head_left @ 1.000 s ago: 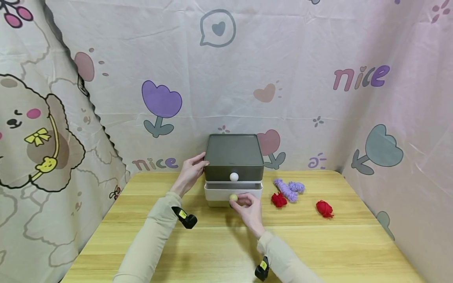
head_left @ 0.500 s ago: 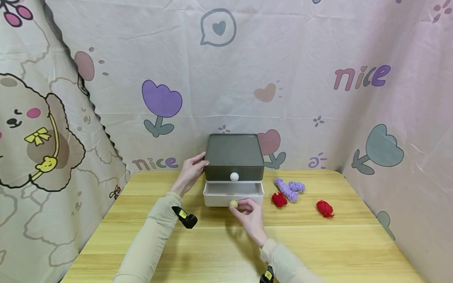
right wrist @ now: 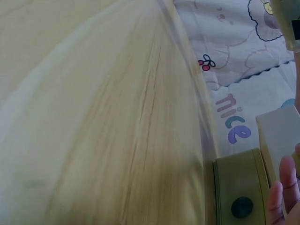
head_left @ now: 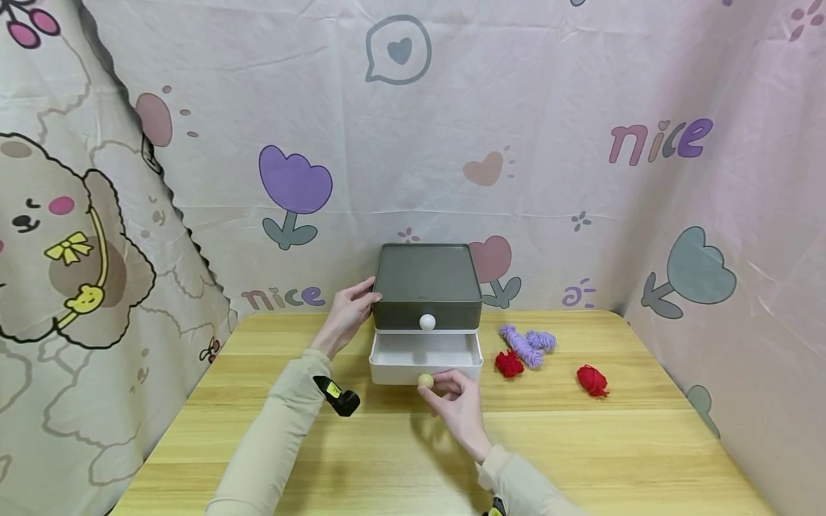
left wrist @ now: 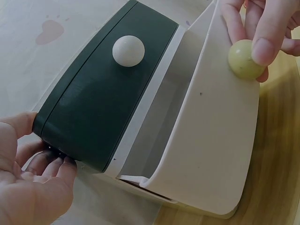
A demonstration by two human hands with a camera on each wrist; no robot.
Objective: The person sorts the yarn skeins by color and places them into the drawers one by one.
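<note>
A small drawer box (head_left: pixel 427 272) with a dark green-grey top stands at the table's back. Its white drawer (head_left: pixel 393 374) is pulled out, and the inside that shows is bare. Between thumb and fingers, my right hand (head_left: pixel 459 412) pinches the drawer's pale yellow-green round knob (left wrist: pixel 246 59). My left hand (head_left: pixel 348 315) grips the left side of the dark upper section, thumb at the corner and fingers bent against the side in the left wrist view. A white knob (left wrist: pixel 128 51) sits on the dark front. A lower yellowish section with a dark knob (right wrist: pixel 242 207) shows in the right wrist view.
Right of the box lie purple yarn skeins (head_left: pixel 525 347) and a red yarn bundle (head_left: pixel 509 364). Another red yarn bundle (head_left: pixel 591 380) lies farther right on the wooden table (head_left: pixel 581 451). A printed cloth backdrop (head_left: pixel 555 93) hangs close behind the box.
The white drawer has slid out toward the person, with my right hand moving back on its knob. My left hand has stayed at the box's side.
</note>
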